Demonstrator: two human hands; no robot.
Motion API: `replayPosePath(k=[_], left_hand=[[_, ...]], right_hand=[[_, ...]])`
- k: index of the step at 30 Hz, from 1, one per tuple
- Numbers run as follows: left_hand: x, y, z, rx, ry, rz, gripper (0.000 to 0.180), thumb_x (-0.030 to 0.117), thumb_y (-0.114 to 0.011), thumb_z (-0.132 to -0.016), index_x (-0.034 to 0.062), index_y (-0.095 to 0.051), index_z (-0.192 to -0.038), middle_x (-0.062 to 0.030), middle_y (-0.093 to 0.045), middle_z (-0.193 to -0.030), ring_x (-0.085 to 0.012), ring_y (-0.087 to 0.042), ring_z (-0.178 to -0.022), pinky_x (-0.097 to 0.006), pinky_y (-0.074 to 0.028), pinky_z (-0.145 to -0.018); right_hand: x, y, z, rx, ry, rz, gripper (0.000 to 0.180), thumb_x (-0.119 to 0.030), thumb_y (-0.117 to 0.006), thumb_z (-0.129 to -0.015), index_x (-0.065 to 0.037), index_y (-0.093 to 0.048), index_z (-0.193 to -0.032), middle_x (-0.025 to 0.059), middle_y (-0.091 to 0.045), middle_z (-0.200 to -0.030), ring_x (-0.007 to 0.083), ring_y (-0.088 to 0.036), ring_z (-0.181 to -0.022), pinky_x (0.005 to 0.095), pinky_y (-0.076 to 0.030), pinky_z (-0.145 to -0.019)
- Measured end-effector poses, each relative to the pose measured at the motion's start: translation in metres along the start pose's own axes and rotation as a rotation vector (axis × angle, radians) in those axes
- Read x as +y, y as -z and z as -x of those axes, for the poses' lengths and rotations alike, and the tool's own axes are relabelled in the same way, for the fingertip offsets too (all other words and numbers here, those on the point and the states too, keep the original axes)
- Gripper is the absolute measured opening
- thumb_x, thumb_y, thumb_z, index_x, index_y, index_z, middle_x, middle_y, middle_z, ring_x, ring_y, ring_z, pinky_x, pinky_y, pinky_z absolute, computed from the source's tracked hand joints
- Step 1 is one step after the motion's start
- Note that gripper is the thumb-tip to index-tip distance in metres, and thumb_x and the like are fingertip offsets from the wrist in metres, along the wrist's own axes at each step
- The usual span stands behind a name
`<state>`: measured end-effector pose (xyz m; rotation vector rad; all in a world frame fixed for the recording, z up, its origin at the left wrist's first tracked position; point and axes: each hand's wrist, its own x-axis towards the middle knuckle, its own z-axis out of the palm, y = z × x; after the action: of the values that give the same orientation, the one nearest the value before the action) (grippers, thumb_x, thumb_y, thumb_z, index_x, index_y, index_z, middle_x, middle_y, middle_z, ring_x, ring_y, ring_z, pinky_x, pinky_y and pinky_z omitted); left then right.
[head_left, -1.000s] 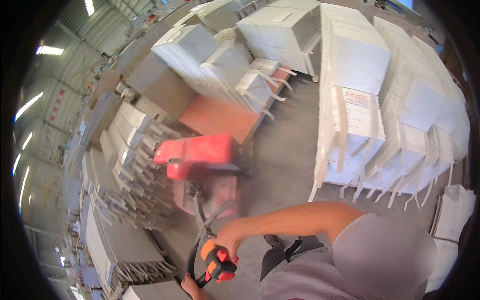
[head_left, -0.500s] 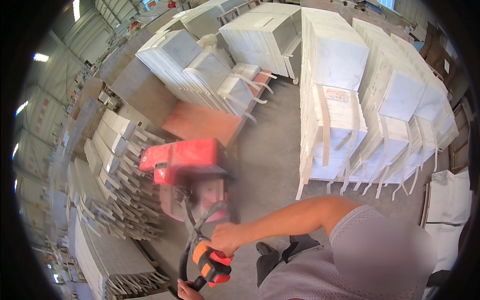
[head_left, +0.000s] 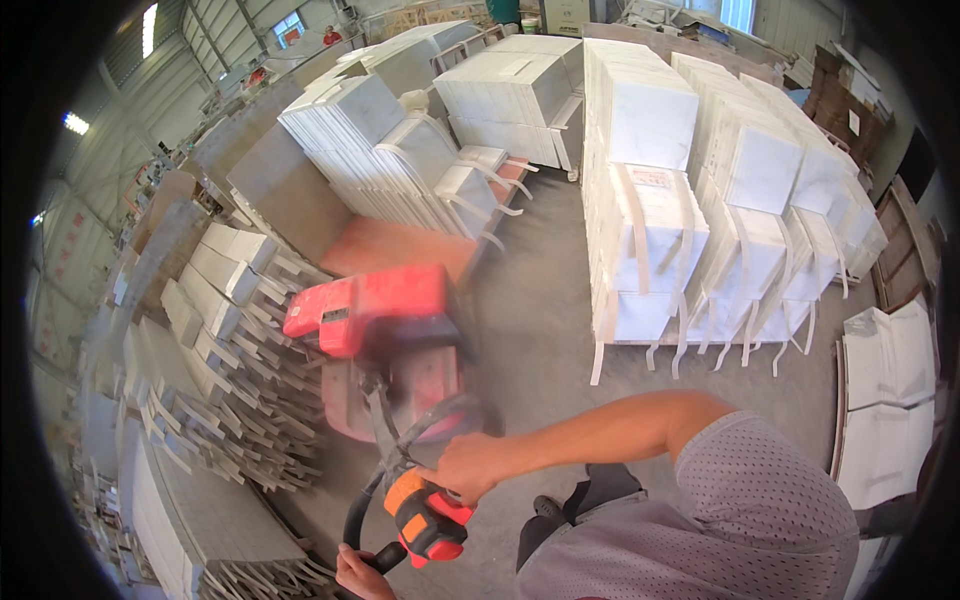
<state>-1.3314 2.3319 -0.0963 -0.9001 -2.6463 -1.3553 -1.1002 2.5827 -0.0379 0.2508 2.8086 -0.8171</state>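
A red electric pallet truck stands before me, with its looped tiller handle reaching toward my body. The control head is orange and black with red buttons. My right hand is closed on the handle's upper side, the arm stretched out from a grey mesh sleeve. Low in the picture, my left hand wraps the handle beside its black grip, partly cut off by the edge. Beyond the truck lies an orange pallet platform, carrying stacked white stone slabs.
Tall strapped stacks of white slabs stand to the right. Bundled strips with loose band ends crowd the left side, near the truck. More white slabs lean at far right. Grey concrete floor runs between the stacks.
My view has shifted, so the right-hand stacks appear farther left and more of the far wall shows. Both hands stay on the handle; the truck appears slightly turned.
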Motion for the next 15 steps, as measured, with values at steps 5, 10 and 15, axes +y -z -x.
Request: replayPosePath(k=[5, 10, 15], left_hand=[[-0.074, 0.080, -0.019, -0.049, -0.050, 0.027, 0.067, 0.038, -0.045, -0.107, -0.0020, -0.058, -0.054, -0.0051, -0.051, -0.045, -0.0158, -0.047, -0.045, -0.034, -0.038, -0.051], [-0.142, 0.158, -0.032, -0.173, -0.070, 0.084, 0.056, 0.032, -0.049, -0.103, -0.0029, -0.058, -0.060, -0.0068, -0.054, -0.051, -0.0175, -0.051, -0.048, -0.036, -0.041, -0.053], [-0.187, 0.206, -0.029, -0.152, -0.111, 0.115, 0.057, 0.032, -0.047, -0.105, -0.0003, -0.056, -0.059, -0.0070, -0.053, -0.049, -0.0152, -0.050, -0.047, -0.034, -0.040, -0.051]], right_hand=[[-0.100, -0.055, -0.036, 0.040, -0.059, -0.032, 0.100, -0.030, -0.079, -0.064, 0.009, -0.038, -0.146, 0.0192, -0.071, -0.087, 0.0378, -0.070, -0.085, 0.0469, -0.054, -0.078], [-0.200, -0.100, -0.064, 0.055, -0.142, -0.063, 0.096, -0.028, -0.077, -0.069, 0.010, -0.036, -0.147, 0.0199, -0.070, -0.083, 0.0381, -0.070, -0.081, 0.0473, -0.055, -0.072], [-0.264, -0.140, -0.068, 0.072, -0.189, -0.114, 0.091, -0.027, -0.074, -0.076, 0.010, -0.032, -0.149, 0.0201, -0.070, -0.080, 0.0377, -0.070, -0.075, 0.0472, -0.056, -0.066]])
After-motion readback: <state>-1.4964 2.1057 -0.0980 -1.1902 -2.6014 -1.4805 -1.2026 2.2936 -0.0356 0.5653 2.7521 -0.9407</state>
